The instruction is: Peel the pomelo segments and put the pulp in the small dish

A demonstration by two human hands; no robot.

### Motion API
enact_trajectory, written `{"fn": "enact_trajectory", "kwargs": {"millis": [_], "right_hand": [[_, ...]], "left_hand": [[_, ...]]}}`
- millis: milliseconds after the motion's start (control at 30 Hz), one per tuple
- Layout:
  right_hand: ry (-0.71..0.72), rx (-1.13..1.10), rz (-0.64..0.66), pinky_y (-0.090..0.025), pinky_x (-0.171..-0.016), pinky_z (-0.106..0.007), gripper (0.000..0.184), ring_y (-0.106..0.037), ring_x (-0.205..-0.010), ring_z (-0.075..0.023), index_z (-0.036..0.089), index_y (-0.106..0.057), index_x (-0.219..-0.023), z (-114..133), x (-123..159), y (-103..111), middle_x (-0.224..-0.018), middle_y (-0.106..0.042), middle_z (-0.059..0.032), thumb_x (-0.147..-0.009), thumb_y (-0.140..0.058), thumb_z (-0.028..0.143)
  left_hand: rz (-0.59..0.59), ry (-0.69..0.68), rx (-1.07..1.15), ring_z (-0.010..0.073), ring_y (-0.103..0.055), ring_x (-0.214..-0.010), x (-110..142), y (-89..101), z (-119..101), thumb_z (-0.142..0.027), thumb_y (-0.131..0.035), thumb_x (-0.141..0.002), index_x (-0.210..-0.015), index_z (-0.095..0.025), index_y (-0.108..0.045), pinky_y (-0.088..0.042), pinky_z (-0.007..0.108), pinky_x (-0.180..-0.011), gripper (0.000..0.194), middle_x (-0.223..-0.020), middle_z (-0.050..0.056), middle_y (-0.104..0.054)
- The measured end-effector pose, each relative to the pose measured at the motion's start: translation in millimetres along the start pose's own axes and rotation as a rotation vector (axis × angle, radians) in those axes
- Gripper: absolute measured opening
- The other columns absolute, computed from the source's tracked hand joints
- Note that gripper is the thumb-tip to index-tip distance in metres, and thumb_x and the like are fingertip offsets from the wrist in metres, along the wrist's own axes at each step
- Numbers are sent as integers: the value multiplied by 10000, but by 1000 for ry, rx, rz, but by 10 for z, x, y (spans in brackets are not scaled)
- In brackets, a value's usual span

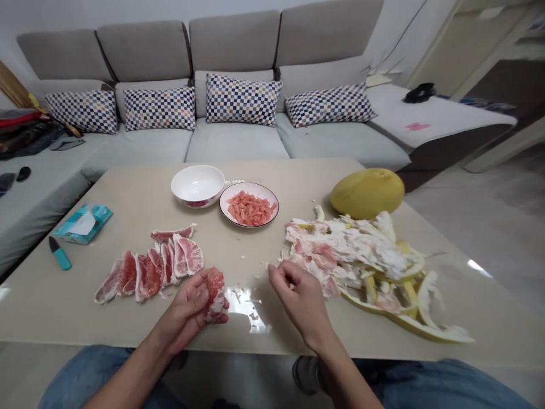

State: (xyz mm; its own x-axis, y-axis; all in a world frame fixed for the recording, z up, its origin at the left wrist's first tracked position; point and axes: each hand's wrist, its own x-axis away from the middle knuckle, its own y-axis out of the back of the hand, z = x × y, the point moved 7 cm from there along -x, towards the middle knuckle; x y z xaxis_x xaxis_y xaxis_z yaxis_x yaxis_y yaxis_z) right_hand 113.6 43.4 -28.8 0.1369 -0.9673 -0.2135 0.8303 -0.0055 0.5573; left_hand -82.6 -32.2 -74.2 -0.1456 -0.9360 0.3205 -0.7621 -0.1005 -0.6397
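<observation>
A partly peeled pomelo segment [216, 294] is held by my left hand [189, 309], thumb and fingers closed around it, with red flesh above and white skin below. My right hand [300, 304] is closed in a pinch over the table, just left of the peel heap; what its fingertips hold, if anything, is too small to make out. A row of pomelo segments [154, 272] lies left of my left hand. Farther back, a dark-rimmed plate [272, 194] bears pieces of red pulp [249, 209]. The heap of pomelo peel and white pith [349, 255] spreads on the right.
A white bowl [197, 182] stands beside the plate. A whole yellow pomelo [368, 192] sits behind the peel. At the left lie a tissue pack [83, 223] and a small teal-handled knife [60, 255]. The table's [272, 346] near edge runs before my knees; a sofa [238, 142] stands beyond.
</observation>
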Motion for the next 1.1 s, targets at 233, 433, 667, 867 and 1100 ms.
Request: {"fn": "enact_trajectory", "kwargs": {"millis": [233,433,667,867,1100], "right_hand": [[95,304,-27,-437,-733,-331,222,-611,-782,-212,207,-619,-808,-404,109,208,-803,-666,-48,-797,-409,137],[205,314,43,-457,-751,-361,194,-630,-831,-240,195,-652,-849,-262,125,124,-855,-691,-85,-876,-467,246],[279,70,42,-471,-856,-391,165,-613,-955,-238,218,-652,-1014,9,243,-110,-992,-688,-77,-862,-596,253],[311,-155,7,-484,-776,-318,141,-608,-863,-176,219,-625,-955,298,409,-290,-893,-665,-42,-887,-545,125],[429,-62,-12,-459,-753,-342,134,-584,-830,-194,220,-610,-947,432,440,-422,-868,-656,-42,-852,-619,126]], "left_hand": [[-145,-122,-217,154,-627,-707,-20,34,-101,-251,-786,-690,-1005,-206,-581,-508,235,-533,378,-1015,59,-644],[-213,-173,-547,194,-602,-817,-11,93,-137,-280,-780,-686,-993,-193,-631,-483,228,-581,352,-971,50,-652],[-232,-195,-740,220,-618,-946,-9,107,-175,-311,-737,-730,-1052,-209,-649,-489,271,-762,349,-1058,50,-671],[-267,-236,-835,232,-601,-1050,2,91,-218,-316,-701,-747,-1076,-206,-629,-471,341,-910,355,-1130,52,-656],[-320,-332,-1023,224,-582,-1099,53,37,-266,-289,-680,-752,-1068,-210,-632,-436,366,-984,329,-1119,49,-665]]}}
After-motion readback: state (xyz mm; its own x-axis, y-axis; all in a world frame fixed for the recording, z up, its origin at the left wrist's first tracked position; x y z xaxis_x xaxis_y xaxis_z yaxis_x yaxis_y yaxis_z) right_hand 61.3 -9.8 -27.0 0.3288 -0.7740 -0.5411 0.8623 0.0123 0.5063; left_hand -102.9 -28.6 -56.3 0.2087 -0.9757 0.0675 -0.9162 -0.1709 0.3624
